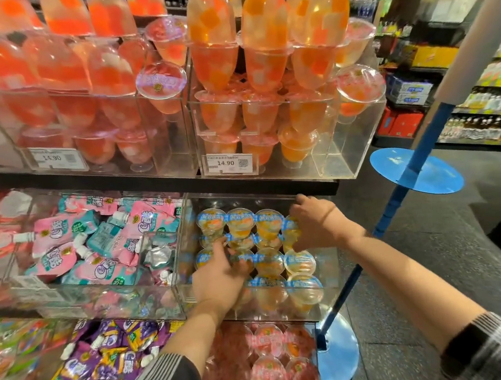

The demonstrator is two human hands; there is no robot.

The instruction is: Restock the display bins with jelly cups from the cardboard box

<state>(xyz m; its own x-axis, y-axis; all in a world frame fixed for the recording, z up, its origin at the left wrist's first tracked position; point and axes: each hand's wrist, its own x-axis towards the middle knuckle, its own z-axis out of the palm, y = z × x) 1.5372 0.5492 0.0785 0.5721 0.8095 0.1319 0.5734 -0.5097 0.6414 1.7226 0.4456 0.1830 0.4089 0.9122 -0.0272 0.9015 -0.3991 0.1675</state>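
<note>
**Both hands in the jelly cup bin**

Both hands reach into the clear display bin (328, 277) on the middle shelf, at its right end, where jelly cups (270, 263) with blue-rimmed lids sit in rows. The left hand (219, 277) curls its fingers (222, 244) onto cups in the near left rows; whether they close around one is unclear. The right hand (315, 222) lies over the far right cups, its fingers bent down among them. Pink drink pouches (95, 244) fill the bin to the left.
</note>
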